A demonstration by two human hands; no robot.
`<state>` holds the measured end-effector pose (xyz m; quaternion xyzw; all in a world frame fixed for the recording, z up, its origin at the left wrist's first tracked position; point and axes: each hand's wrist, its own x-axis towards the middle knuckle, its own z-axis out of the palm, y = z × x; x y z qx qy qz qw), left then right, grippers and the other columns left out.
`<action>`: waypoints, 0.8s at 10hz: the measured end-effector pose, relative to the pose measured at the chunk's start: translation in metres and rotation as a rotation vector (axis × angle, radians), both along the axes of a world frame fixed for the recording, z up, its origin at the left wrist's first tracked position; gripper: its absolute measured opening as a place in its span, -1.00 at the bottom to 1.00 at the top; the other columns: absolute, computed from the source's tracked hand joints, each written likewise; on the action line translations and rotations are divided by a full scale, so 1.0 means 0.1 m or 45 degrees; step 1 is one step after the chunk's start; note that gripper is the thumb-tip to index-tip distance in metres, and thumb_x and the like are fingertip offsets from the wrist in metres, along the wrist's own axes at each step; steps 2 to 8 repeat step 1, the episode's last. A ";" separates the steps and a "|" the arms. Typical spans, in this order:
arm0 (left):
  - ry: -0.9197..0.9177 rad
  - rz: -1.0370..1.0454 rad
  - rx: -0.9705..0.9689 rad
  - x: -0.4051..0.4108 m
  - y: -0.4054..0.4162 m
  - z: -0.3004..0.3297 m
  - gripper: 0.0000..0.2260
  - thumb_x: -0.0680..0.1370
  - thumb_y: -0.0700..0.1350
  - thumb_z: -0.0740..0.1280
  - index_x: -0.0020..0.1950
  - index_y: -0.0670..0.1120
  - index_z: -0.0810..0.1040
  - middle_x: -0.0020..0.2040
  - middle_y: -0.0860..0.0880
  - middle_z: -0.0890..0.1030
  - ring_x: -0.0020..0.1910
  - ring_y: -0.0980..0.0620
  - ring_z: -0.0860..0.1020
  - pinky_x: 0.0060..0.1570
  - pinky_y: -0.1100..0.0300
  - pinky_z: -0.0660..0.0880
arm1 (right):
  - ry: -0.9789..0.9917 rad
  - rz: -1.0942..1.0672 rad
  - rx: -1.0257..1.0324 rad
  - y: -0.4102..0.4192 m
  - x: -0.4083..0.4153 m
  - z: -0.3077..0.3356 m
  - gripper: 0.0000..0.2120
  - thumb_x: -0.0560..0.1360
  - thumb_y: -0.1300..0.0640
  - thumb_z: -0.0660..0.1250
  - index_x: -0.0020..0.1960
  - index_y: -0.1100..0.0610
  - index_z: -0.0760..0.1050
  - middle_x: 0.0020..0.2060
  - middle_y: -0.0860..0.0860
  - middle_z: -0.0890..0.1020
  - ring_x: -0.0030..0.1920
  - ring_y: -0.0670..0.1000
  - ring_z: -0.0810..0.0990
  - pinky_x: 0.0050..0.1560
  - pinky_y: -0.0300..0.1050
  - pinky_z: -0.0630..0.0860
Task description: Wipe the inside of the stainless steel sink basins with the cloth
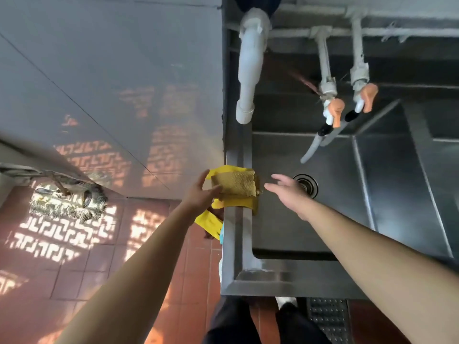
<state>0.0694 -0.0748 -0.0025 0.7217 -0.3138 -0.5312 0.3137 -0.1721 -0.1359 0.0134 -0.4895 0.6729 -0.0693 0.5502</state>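
Observation:
A tan woven cloth lies folded on yellow rubber gloves that drape over the left rim of the stainless steel sink. My left hand pinches the cloth's left edge between thumb and fingers. Just right of the cloth, my right hand hovers over the left basin with fingers spread, holding nothing. The basin's round drain sits right behind that hand. A second basin lies at the far right.
Two taps with orange handles and a white drain pipe hang over the back of the sink. A grey tiled wall stands to the left. A mop head rests on the red tile floor.

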 end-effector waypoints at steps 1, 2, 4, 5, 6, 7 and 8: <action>-0.242 -0.139 -0.085 -0.04 0.08 0.18 -0.36 0.57 -0.09 0.42 0.60 -0.03 0.22 0.53 -0.10 0.32 0.43 -0.05 0.39 0.40 0.19 0.34 | 0.215 0.182 -0.104 0.13 -0.40 0.20 -0.39 0.52 -0.16 0.37 0.52 -0.15 0.30 0.46 0.01 0.43 0.35 0.06 0.48 0.29 -0.06 0.41; -0.242 -0.139 -0.085 -0.04 0.08 0.18 -0.36 0.57 -0.09 0.42 0.60 -0.03 0.22 0.53 -0.10 0.32 0.43 -0.05 0.39 0.40 0.19 0.34 | 0.215 0.182 -0.104 0.13 -0.40 0.20 -0.39 0.52 -0.16 0.37 0.52 -0.15 0.30 0.46 0.01 0.43 0.35 0.06 0.48 0.29 -0.06 0.41; -0.242 -0.139 -0.085 -0.04 0.08 0.18 -0.36 0.57 -0.09 0.42 0.60 -0.03 0.22 0.53 -0.10 0.32 0.43 -0.05 0.39 0.40 0.19 0.34 | 0.215 0.182 -0.104 0.13 -0.40 0.20 -0.39 0.52 -0.16 0.37 0.52 -0.15 0.30 0.46 0.01 0.43 0.35 0.06 0.48 0.29 -0.06 0.41; -0.242 -0.139 -0.085 -0.04 0.08 0.18 -0.36 0.57 -0.09 0.42 0.60 -0.03 0.22 0.53 -0.10 0.32 0.43 -0.05 0.39 0.40 0.19 0.34 | 0.215 0.182 -0.104 0.13 -0.40 0.20 -0.39 0.52 -0.16 0.37 0.52 -0.15 0.30 0.46 0.01 0.43 0.35 0.06 0.48 0.29 -0.06 0.41; -0.242 -0.139 -0.085 -0.04 0.08 0.18 -0.36 0.57 -0.09 0.42 0.60 -0.03 0.22 0.53 -0.10 0.32 0.43 -0.05 0.39 0.40 0.19 0.34 | 0.215 0.182 -0.104 0.13 -0.40 0.20 -0.39 0.52 -0.16 0.37 0.52 -0.15 0.30 0.46 0.01 0.43 0.35 0.06 0.48 0.29 -0.06 0.41; -0.242 -0.139 -0.085 -0.04 0.08 0.18 -0.36 0.57 -0.09 0.42 0.60 -0.03 0.22 0.53 -0.10 0.32 0.43 -0.05 0.39 0.40 0.19 0.34 | 0.215 0.182 -0.104 0.13 -0.40 0.20 -0.39 0.52 -0.16 0.37 0.52 -0.15 0.30 0.46 0.01 0.43 0.35 0.06 0.48 0.29 -0.06 0.41; -0.242 -0.139 -0.085 -0.04 0.08 0.18 -0.36 0.57 -0.09 0.42 0.60 -0.03 0.22 0.53 -0.10 0.32 0.43 -0.05 0.39 0.40 0.19 0.34 | 0.215 0.182 -0.104 0.13 -0.40 0.20 -0.39 0.52 -0.16 0.37 0.52 -0.15 0.30 0.46 0.01 0.43 0.35 0.06 0.48 0.29 -0.06 0.41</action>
